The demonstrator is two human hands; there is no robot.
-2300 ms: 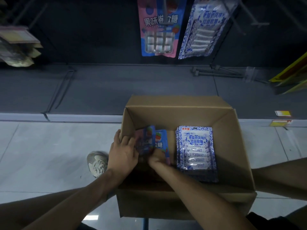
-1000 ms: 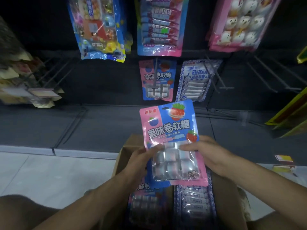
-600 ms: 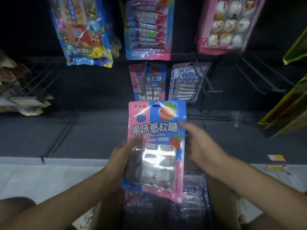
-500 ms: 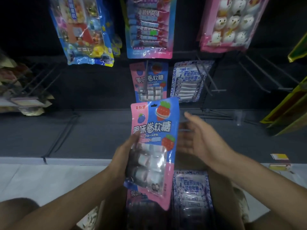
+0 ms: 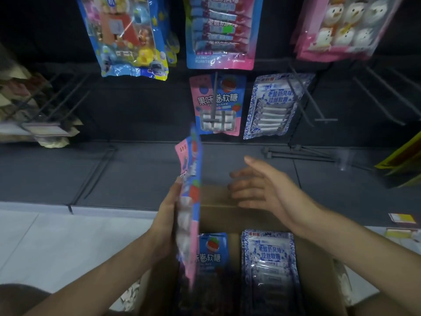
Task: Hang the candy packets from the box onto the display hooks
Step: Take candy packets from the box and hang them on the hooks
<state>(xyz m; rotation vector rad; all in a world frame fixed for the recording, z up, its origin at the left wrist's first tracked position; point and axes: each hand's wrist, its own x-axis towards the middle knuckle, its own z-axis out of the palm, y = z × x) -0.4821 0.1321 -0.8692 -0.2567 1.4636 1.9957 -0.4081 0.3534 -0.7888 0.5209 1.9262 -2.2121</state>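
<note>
Dark display racking fills the background, with hooked packets hanging at twelve o'clock. At nine o'clock of centre, the left hand (image 5: 167, 221) grips a pink-and-blue candy packet (image 5: 190, 201), turned edge-on above the cardboard box (image 5: 237, 215). At three o'clock, the right hand (image 5: 262, 188) is spread and empty, apart from the packet. More packets (image 5: 270, 261) lie inside the box.

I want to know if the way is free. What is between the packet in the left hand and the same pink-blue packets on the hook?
Nothing. In the head view, only the dark shelf back shows between the held packet and the hanging packets.
</note>
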